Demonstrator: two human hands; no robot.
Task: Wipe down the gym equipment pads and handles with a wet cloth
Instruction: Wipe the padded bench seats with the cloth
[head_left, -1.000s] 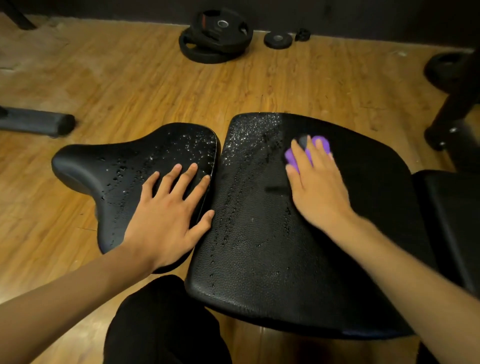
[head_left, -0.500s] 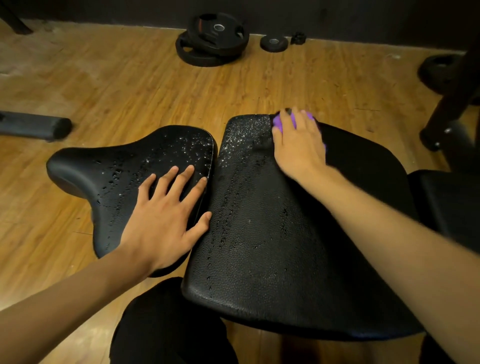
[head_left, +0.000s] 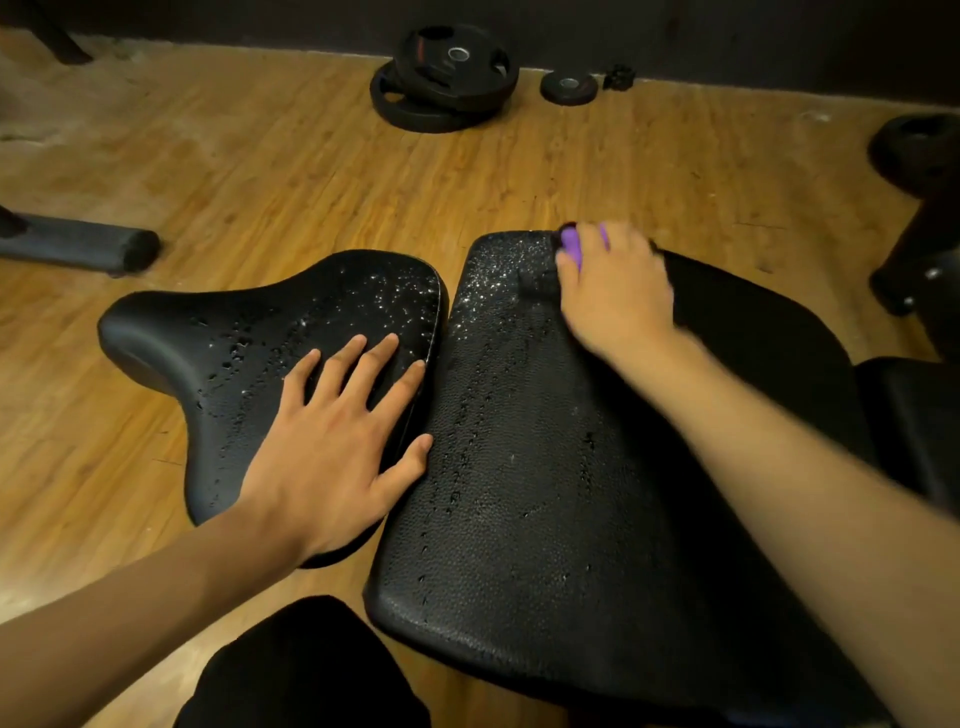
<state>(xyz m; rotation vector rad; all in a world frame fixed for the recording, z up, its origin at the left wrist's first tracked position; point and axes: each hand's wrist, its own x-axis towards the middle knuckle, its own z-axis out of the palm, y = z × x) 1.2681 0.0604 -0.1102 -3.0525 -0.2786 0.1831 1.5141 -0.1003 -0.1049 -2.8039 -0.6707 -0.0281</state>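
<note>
Wet pad (head_left: 519, 493), purple cloth (head_left: 571, 244), wooden floor (head_left: 260, 171)

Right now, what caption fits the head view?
Right hand wipes wet bench pad with purple cloth; left hand rests on seat.

head cam | looks forward-down | close over pads (head_left: 545, 467) | single view
</note>
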